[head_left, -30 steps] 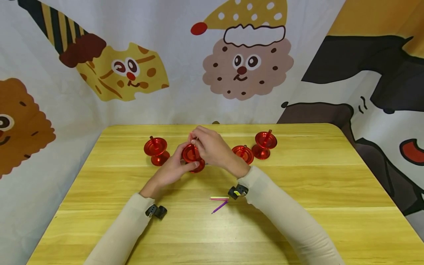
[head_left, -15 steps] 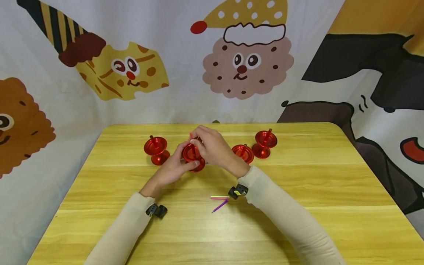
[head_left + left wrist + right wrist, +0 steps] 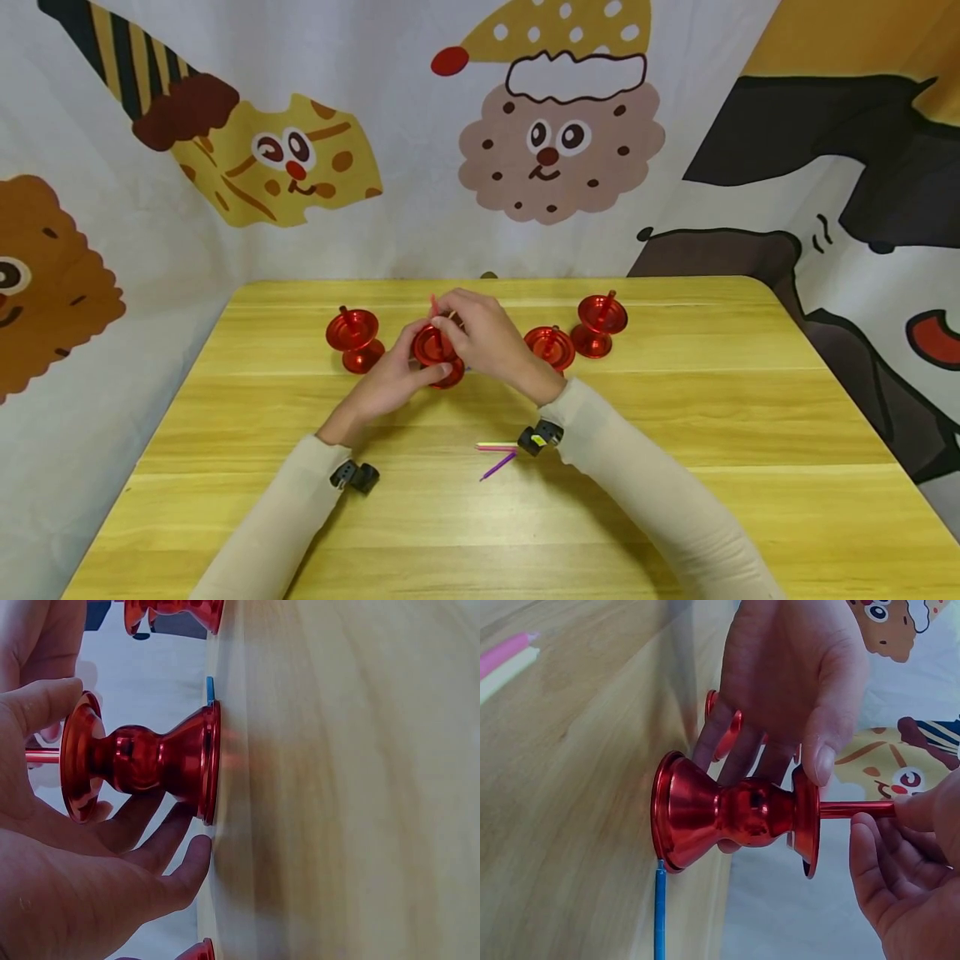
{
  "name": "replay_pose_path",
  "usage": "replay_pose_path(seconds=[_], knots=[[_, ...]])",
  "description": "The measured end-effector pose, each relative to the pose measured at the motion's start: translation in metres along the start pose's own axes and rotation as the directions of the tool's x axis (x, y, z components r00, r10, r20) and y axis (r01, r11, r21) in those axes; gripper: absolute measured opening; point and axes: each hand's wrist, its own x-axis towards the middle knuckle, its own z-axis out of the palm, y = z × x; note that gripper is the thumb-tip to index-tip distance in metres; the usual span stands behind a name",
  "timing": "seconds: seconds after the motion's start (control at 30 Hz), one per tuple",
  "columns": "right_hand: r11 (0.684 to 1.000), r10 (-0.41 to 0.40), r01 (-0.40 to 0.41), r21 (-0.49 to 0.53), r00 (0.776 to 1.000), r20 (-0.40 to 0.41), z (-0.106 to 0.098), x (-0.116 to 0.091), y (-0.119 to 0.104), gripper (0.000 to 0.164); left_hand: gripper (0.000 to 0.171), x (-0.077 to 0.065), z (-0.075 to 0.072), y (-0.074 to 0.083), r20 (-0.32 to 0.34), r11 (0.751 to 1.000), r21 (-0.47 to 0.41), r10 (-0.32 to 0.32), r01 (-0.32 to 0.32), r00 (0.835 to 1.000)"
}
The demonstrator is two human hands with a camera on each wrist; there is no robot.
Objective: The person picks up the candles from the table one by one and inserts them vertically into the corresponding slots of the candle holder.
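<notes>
A shiny red metal candle holder stands on the table near its far side. My left hand grips it, with the thumb on the dish rim and fingers behind the waist, as the left wrist view shows. From the dish rises a thin red tube. My right hand pinches a slim pink candle at the top of that tube; the candle's lower end is hidden by the fingers. A blue candle lies beside the holder's base, touching or nearly touching it.
More red candle holders stand along the back: one on the left, one behind my right wrist and one at far right. Nearer me on the wooden table lie purple, yellow and pink candles.
The pink candle now shows more above my right fingertips and stands more upright, while the right fingers have shifted slightly. My left hand and the candle holder stay in place.
</notes>
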Motion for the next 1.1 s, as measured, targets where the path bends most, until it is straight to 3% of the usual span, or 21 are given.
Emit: replay_pose_path(seconds=[1.1], knots=[[1.0, -0.003, 0.003, -0.001, 1.0, 0.001, -0.008, 0.011, -0.003, 0.015, 0.086, 0.001, -0.001, -0.004, 0.008, 1.0, -0.008, 0.024, -0.024, 1.0]])
